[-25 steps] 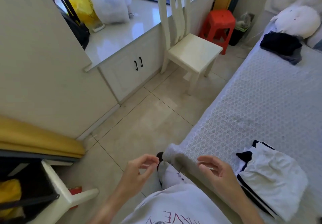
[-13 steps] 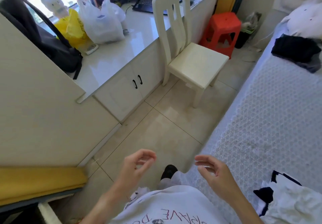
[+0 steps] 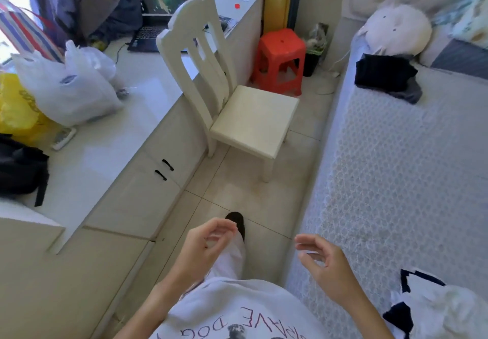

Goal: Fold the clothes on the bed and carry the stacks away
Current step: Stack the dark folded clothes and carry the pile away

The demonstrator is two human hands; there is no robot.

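Observation:
A folded white garment with dark trim [image 3: 438,307] lies on the bed [image 3: 396,180] at the lower right. A dark folded stack [image 3: 385,77] with a grey piece under it sits near the head of the bed. My left hand [image 3: 203,249] hangs over the floor with loosely curled fingers and holds nothing. My right hand [image 3: 324,264] hovers by the bed's near edge, fingers loosely curled, also holding nothing. Neither hand touches any clothing.
A cream chair [image 3: 237,111] stands in the aisle ahead, a red stool [image 3: 280,56] behind it. The long counter [image 3: 111,138] on the left carries plastic bags [image 3: 68,85], a black bag [image 3: 18,167] and a laptop [image 3: 161,8]. A white plush [image 3: 396,29] lies by the headboard.
The view has swung up and forward along the aisle. Both hands stay raised and hold nothing; the white garment has slid toward the lower right corner of the view.

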